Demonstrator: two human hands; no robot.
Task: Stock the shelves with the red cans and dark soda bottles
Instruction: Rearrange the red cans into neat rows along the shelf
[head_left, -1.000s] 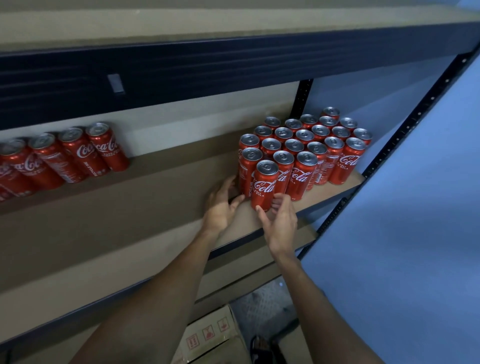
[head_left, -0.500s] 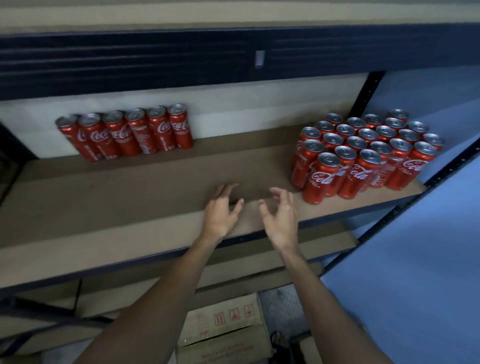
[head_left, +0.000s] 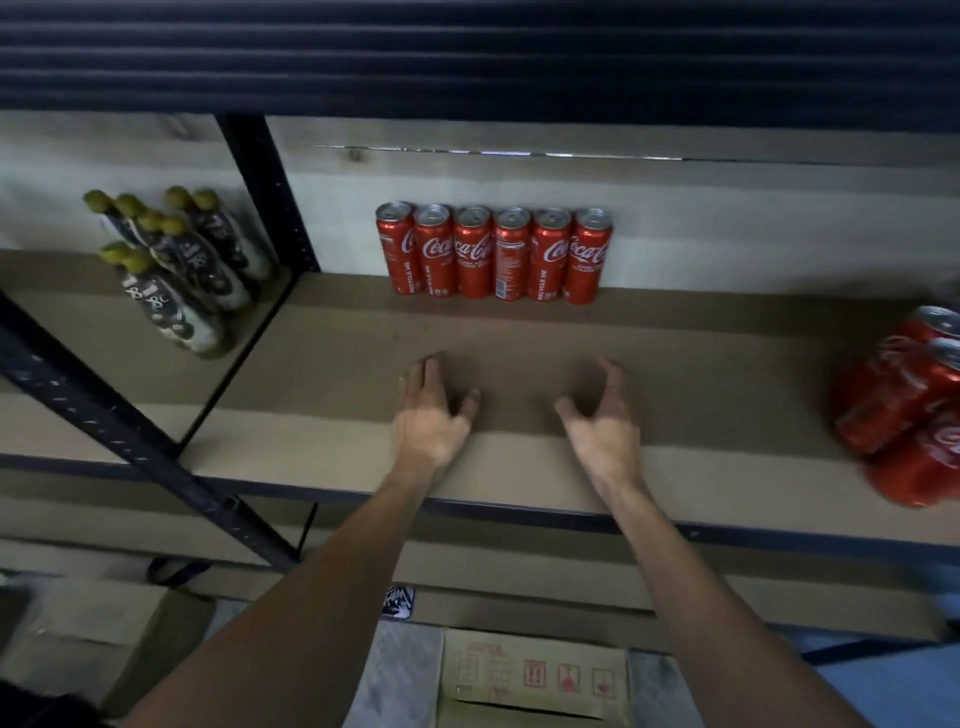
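- Just above the front of the shelf board (head_left: 727, 374), held the left hand (head_left: 426, 415) and the right hand (head_left: 602, 421) side by side, a gap between them.
- Had both hands loose, fingers a bit bent and spread, holding nothing; could not tell if touching the board.
- Straight ahead of both hands, saw a row of six red cans (head_left: 493, 254) standing up against the back wall (head_left: 727, 234).
- Far off to the right of the right hand, saw more red cans (head_left: 904, 405) packed together, blurry at the edge.
- Away to the left of the left hand, past a black post (head_left: 270, 197), spotted dark soda bottles (head_left: 176, 265) on the next shelf.
- Down below the wrists, noticed a cardboard box (head_left: 535, 675); could not tell what was inside.
- Looked like a pause between loads, with lots of bare board left to fill.
- Next, probably needed to pull both hands back, fetch more cans, and stand them beside the row.
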